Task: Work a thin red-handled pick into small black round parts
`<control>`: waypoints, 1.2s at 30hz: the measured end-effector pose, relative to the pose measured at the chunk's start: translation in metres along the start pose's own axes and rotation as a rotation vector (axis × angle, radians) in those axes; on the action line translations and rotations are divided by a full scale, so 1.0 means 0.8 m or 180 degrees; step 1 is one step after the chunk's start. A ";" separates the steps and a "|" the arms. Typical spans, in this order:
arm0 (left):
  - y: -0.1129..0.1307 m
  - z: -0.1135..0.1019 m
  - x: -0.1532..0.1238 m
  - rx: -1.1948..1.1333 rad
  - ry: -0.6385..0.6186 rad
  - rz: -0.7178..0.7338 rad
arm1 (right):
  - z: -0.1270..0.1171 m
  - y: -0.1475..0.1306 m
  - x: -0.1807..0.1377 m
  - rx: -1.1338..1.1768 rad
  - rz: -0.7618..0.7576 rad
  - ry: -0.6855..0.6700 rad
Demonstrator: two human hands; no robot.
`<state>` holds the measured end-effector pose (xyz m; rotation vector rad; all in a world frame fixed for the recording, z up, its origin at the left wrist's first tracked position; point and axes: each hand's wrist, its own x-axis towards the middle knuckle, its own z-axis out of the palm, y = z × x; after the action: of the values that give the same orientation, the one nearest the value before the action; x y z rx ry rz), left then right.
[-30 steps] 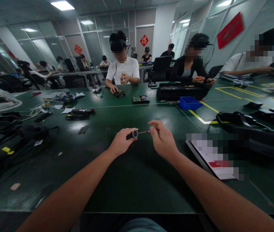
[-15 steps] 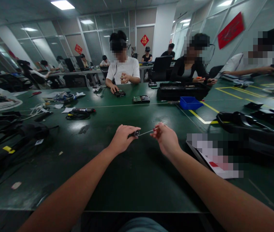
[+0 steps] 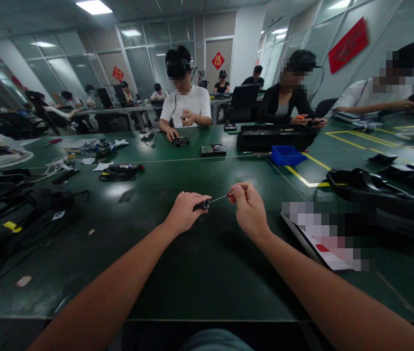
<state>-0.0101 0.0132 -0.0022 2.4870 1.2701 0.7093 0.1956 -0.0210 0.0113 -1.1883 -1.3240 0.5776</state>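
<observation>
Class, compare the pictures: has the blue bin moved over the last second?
No; judged by the yellow tape on the table, the blue bin shows no visible shift.

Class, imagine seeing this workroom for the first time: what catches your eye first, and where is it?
At the centre, the left hand holds a dark cylinder and the right hand a thin-shafted tool that points toward it. Beyond them, slightly to the right, a bright blue tray stands out on the green table. At upper right hangs a large red banner.
</observation>
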 end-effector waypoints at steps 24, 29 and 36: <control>-0.002 -0.003 0.012 -0.2522 0.0743 -0.1122 | -0.010 -0.015 0.000 -0.0737 -0.0408 0.0137; 0.015 -0.016 0.011 -0.1537 0.0309 -0.1125 | -0.014 -0.026 -0.006 -0.0569 -0.0684 0.0286; 0.041 -0.003 0.025 -0.0283 -0.0446 -0.0126 | -0.015 -0.033 -0.009 -0.0499 -0.0839 0.0389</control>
<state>0.0212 0.0102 0.0201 2.3877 1.2073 0.5586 0.1978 -0.0406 0.0341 -1.1323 -1.4118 0.2116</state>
